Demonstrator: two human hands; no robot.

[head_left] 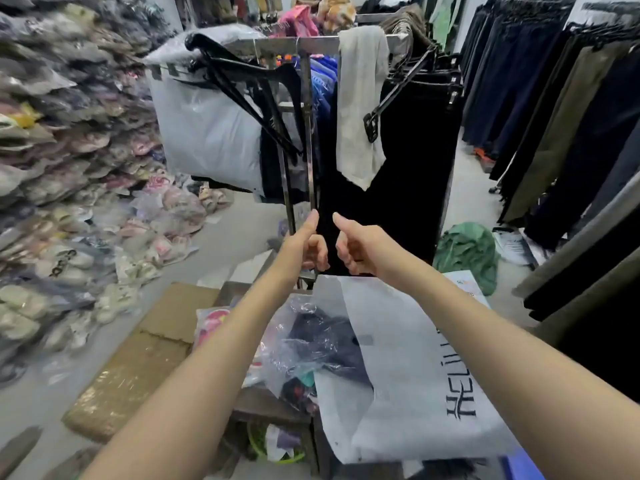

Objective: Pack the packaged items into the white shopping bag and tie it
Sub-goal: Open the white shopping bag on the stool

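A white shopping bag (408,368) with dark lettering lies flat below my arms at lower centre-right. Partly under its left edge lies a clear plastic package (311,341) holding dark clothing, with a pink packaged item (214,320) to its left. Both arms are stretched forward above them. My left hand (306,244) and my right hand (356,247) are side by side in front of a clothes rack, fingers curled in and thumbs up. Neither hand holds anything that I can see.
A metal clothes rack (306,126) with black hangers and dark garments stands straight ahead. Several bagged slippers (62,174) are piled along the left. A flattened cardboard box (138,362) lies at lower left. Trousers (568,133) hang on the right, and a green bag (467,251) sits on the floor.
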